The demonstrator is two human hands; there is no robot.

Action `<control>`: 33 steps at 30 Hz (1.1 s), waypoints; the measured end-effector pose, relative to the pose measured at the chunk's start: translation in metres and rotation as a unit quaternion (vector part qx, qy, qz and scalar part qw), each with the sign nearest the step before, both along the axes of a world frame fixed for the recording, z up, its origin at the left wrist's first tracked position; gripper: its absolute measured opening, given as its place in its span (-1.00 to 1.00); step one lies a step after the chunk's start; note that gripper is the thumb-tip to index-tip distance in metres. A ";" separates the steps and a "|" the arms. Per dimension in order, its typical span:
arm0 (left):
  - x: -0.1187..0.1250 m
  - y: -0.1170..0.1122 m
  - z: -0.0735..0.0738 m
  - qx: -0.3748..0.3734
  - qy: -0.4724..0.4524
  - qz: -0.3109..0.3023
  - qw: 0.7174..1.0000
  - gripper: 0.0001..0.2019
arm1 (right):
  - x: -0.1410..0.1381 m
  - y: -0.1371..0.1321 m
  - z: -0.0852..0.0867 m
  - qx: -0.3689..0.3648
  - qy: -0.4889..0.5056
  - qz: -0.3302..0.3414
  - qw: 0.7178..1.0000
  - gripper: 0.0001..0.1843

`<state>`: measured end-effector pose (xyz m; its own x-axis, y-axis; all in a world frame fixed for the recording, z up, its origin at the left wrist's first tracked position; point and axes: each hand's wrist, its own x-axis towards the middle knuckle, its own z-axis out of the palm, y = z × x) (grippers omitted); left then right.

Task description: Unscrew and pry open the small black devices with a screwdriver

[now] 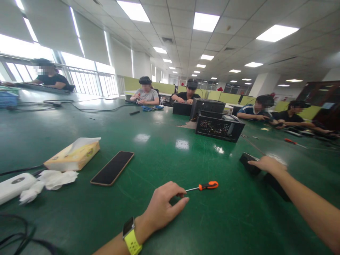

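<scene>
My left hand (167,205), with a watch (130,233) on a yellow-green band, rests low over the table, its thumb and fingers apart. Its fingertips are at the shaft end of an orange and black screwdriver (208,185); whether they touch it I cannot tell. To the right, my right hand (269,164) is closed on a black box-shaped part (249,162), with the thumb or a finger over its edge. Another dark piece (277,186) shows beneath that wrist, partly hidden by the forearm; I cannot tell whether the two are one object.
On the green table (159,156) lie a phone (113,168), a tissue pack (74,154), crumpled tissues (54,180) and a white device (17,186). Black computer cases (219,127) stand farther back. Another screwdriver (292,141) lies right. Several people sit around the table.
</scene>
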<state>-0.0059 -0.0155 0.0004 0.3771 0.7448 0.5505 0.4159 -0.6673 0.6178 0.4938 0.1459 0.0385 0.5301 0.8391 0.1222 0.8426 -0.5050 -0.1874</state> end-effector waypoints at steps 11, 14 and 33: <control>0.001 -0.002 0.001 0.000 0.001 -0.008 1.000 -0.92 | -0.011 -0.001 0.014 -0.104 -0.013 0.010 0.994 -0.35; 0.001 -0.002 0.002 0.000 -0.002 -0.010 1.000 -0.92 | -0.015 -0.002 0.020 -0.111 -0.023 0.005 0.994 -0.35; 0.001 -0.001 0.000 -0.005 0.015 -0.023 1.000 -0.91 | -0.020 -0.004 0.023 -0.112 -0.018 0.012 0.993 -0.32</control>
<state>-0.0044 -0.0169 0.0003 0.4269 0.7315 0.5317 0.4031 -0.6803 0.6122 0.4737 0.1421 0.0620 0.5081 0.8598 -0.0506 0.8591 -0.5101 -0.0410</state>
